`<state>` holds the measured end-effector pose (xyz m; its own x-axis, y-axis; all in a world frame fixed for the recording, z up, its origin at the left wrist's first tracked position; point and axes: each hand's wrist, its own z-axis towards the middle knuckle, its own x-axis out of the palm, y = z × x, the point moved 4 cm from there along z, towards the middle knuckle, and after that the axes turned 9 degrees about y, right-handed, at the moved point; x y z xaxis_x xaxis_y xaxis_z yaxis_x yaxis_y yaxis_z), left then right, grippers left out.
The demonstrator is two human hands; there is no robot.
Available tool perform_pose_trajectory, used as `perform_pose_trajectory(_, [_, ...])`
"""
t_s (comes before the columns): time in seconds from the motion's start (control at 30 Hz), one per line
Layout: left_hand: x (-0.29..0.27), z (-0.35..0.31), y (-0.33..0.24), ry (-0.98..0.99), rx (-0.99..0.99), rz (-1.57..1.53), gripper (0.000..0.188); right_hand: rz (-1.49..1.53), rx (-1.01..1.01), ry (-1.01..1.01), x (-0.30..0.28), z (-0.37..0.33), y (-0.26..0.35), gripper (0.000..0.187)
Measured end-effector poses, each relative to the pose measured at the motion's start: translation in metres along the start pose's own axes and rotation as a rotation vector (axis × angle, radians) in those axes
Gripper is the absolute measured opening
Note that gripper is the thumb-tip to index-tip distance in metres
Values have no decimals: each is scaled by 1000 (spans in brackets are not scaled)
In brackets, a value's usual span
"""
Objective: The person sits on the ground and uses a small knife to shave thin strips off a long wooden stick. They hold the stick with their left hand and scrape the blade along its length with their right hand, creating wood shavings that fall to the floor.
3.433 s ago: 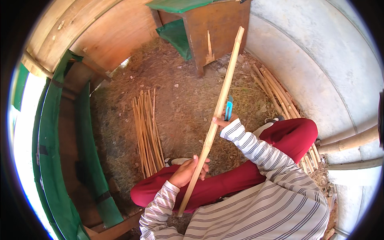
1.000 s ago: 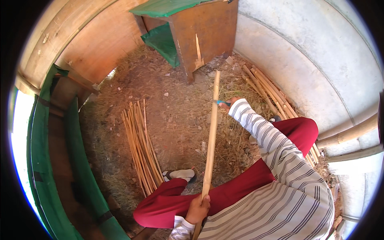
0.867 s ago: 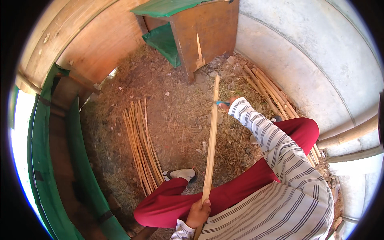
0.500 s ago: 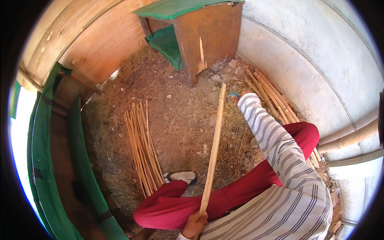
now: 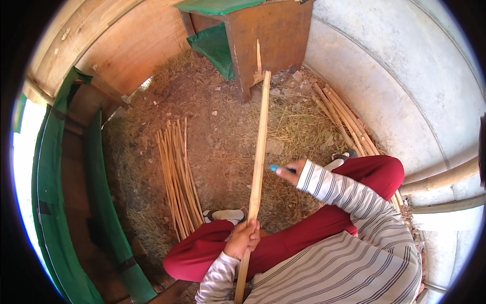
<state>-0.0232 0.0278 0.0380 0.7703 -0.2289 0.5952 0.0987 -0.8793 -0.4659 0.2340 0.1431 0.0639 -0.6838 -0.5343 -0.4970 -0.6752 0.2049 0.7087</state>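
Observation:
My left hand (image 5: 243, 239) is closed around a long pale bamboo strip (image 5: 260, 147) near its lower part. The strip slants away from me, its far end in front of the wooden cabinet and its near end beside my striped shirt. To the right of the strip's middle, apart from it, my right hand (image 5: 292, 172) is closed on a small blue-ended tool (image 5: 274, 168). Most of that tool is hidden by my fingers, and its kind cannot be made out.
A bundle of thin strips (image 5: 177, 177) lies on the ground at left. Thicker split pieces (image 5: 349, 121) lie along the pale wall (image 5: 390, 76) at right. A wooden cabinet (image 5: 271, 40) stands ahead, and a green-covered bench (image 5: 104, 202) runs along the left.
My right hand has come back from far right toward the strip, with the blue-ended tool in it. My left hand has risen, and the strip has moved up and slightly left.

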Motion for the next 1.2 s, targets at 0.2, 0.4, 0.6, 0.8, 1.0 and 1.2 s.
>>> perform_pose_trajectory(0.2, [-9, 25, -12, 186, 44, -164, 30, -96, -212, 14, 41, 4, -3, 44])
perform_pose_trajectory(0.4, [-12, 31, -7, 146, 56, -125, 31, -205, -254, 51, 51, 12, -2, 40])
perform_pose_trajectory(0.6, [-22, 35, 2, 340, 70, -325, 31, -107, -402, -32, 53, 8, 3, 34])
perform_pose_trajectory(0.8, [-26, 34, 7, 351, 152, -176, 23, 5, -206, 51, 53, 9, 7, 44])
perform_pose_trajectory(1.0, [-31, 45, 15, 633, 105, -415, 22, 660, -275, -176, 74, 59, -48, 54])
perform_pose_trajectory(1.2, [-20, 48, 23, 847, 55, -491, 26, 1070, -75, 164, 72, 65, -31, 42])
